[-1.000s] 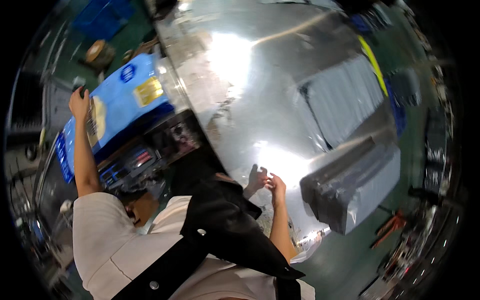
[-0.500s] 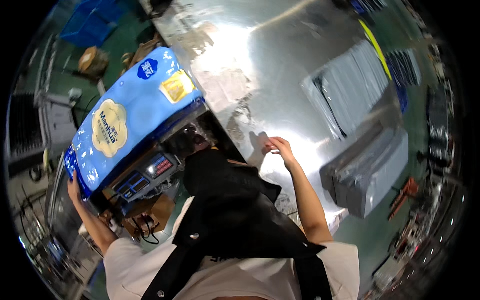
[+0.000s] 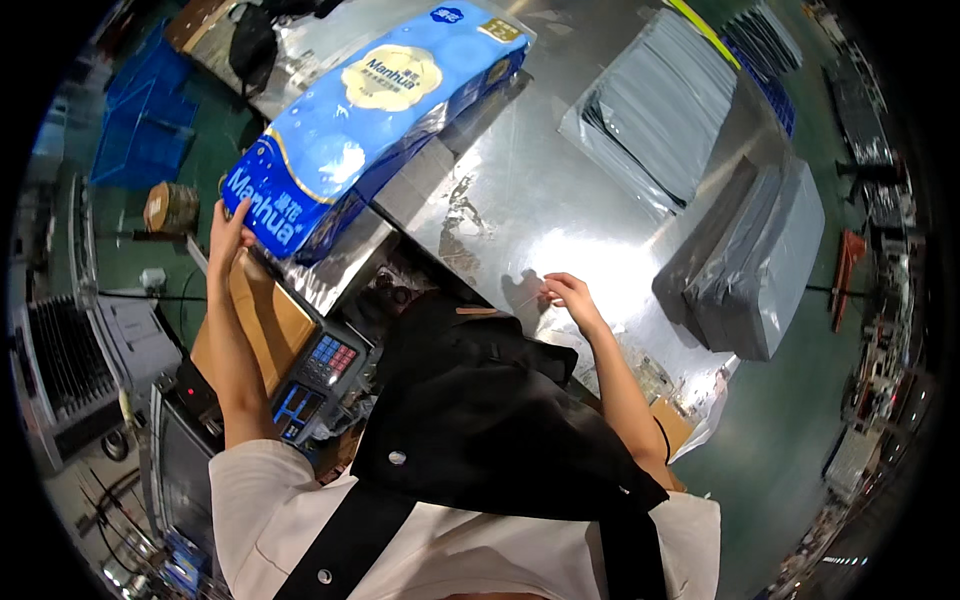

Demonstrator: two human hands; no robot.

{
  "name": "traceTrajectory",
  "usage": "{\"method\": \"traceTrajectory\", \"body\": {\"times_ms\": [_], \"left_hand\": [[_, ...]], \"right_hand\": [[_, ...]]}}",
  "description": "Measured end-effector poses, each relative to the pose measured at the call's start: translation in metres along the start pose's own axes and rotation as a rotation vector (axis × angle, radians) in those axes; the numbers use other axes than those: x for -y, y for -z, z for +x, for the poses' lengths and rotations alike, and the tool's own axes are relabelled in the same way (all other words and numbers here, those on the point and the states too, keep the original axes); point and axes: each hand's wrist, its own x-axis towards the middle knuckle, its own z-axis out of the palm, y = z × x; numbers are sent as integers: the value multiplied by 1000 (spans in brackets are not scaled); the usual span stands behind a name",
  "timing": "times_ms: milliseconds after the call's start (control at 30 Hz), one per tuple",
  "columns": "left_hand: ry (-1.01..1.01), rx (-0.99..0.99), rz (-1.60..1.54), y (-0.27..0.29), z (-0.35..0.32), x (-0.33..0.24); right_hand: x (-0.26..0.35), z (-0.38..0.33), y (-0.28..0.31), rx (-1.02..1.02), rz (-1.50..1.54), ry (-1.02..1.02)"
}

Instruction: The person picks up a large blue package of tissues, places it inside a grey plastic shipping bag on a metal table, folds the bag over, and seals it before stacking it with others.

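A long blue plastic-wrapped pack (image 3: 330, 150) with a pale cream label lies slanted across the metal table's left part, its near end toward me. My left hand (image 3: 230, 232) grips the near left corner of that pack, thumb on top; some fingers are hidden under it. Over the bare metal to the right, my right hand (image 3: 572, 298) hovers with its fingers loosely bent and apart. I make out nothing held in it, and its shadow falls on the table just left of the fingertips.
Grey plastic bags (image 3: 655, 105) lie stacked on the metal table (image 3: 500, 220), with another grey bundle (image 3: 755, 260) nearer its right edge. A weighing scale (image 3: 325, 365) and a cardboard box (image 3: 255, 315) sit left of my body. Blue crates (image 3: 145, 125) stand beyond, at the left.
The blue pack has moved away from me and to the right, onto the table, with my left hand still at its near end. My right hand has barely moved.
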Motion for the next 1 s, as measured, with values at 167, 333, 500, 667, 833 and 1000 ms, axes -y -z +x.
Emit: {"method": "traceTrajectory", "body": {"times_ms": [167, 333, 500, 667, 833, 1000], "left_hand": [[-10, 111, 18, -45, 59, -23], [20, 84, 209, -66, 67, -45], [-231, 228, 131, -95, 37, -46], [-277, 463, -93, -137, -93, -86], [-309, 703, -243, -155, -159, -90], [313, 336, -859, -259, -75, -30]], "right_hand": [[-59, -37, 30, -212, 217, -82], [-83, -47, 30, -249, 295, -102], [-53, -12, 10, -132, 237, 24], [64, 7, -46, -23, 339, 118], [106, -1, -9, 340, 895, 134], [82, -8, -9, -71, -49, 233]]}}
